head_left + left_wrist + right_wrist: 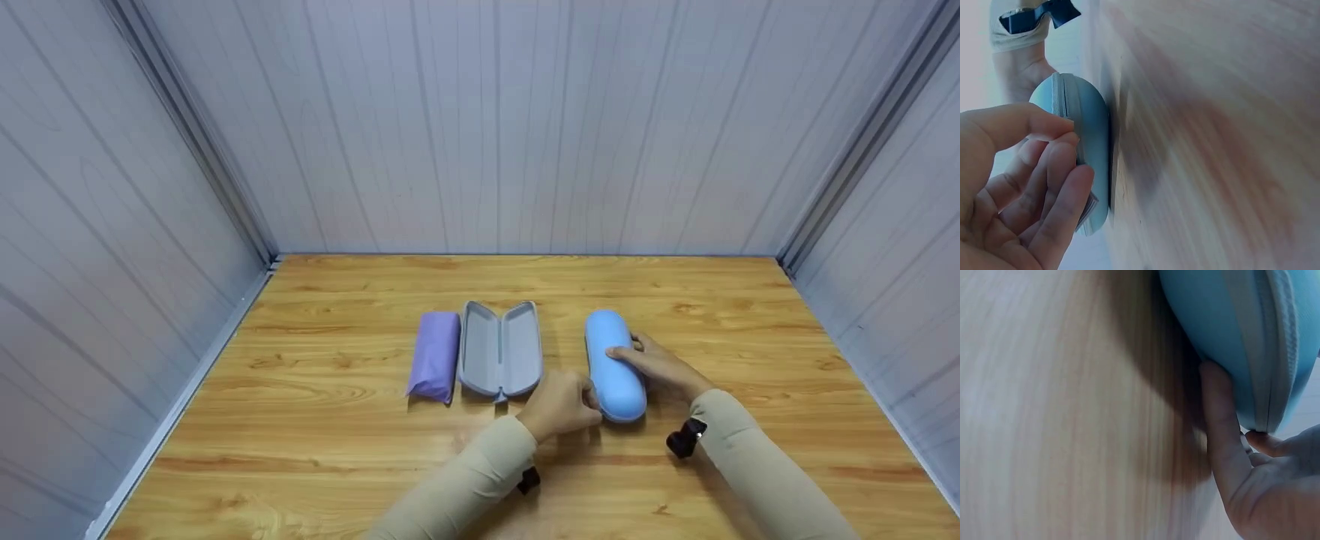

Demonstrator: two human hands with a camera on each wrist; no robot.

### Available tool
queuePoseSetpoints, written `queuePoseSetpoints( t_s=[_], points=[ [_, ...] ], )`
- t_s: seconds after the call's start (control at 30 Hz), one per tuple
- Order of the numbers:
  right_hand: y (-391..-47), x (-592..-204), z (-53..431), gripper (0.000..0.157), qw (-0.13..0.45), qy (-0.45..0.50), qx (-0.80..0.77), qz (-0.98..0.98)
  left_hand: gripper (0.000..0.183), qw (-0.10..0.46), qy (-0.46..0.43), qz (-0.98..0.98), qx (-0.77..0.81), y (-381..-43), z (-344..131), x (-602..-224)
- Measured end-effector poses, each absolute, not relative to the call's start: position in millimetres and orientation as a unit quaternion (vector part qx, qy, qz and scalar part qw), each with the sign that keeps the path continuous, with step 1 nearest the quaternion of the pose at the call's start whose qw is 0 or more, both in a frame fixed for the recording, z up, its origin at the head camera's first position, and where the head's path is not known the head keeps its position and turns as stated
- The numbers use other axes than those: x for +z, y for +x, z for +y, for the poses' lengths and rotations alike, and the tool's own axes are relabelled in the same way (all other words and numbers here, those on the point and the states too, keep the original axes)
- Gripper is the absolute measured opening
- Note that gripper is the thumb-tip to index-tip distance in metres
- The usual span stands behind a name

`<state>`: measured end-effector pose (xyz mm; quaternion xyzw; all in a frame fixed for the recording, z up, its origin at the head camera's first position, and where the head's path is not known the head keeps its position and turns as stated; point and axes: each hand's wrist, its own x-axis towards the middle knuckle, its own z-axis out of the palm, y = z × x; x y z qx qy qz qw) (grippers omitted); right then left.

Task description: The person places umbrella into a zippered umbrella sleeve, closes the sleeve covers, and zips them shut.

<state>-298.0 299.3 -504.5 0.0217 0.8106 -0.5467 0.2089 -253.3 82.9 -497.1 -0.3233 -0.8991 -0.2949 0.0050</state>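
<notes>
A light-blue zippered glasses case (609,337) lies lengthwise on the table, closed as far as the views show. My right hand (664,367) grips its right side, thumb on top and fingers along the far flank; in the right wrist view the fingers (1221,416) touch the case near its zipper seam (1268,354). At the near left end, my left hand (559,405) pinches at the zipper (1061,93) with thumb and forefinger; the pull itself is mostly hidden between the fingertips. Below those fingers a small grey tab (1088,211) sticks out from the case.
Left of the hands an open grey glasses case (519,345) lies spread with both halves up. Beside it rests a purple pouch (435,352). Panelled walls (487,127) enclose the wooden table (315,442) at the back and sides.
</notes>
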Motion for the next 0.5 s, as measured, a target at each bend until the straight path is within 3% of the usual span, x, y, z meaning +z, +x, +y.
queuePoseSetpoints(
  t_s=[0.5],
  points=[
    [-297.7, -506.3, 298.8, 0.097, 0.206, 0.022, -0.563, 0.800, 0.008, -0.003, -0.305, -0.901, -0.309, -260.6, 80.4, -496.1]
  ],
)
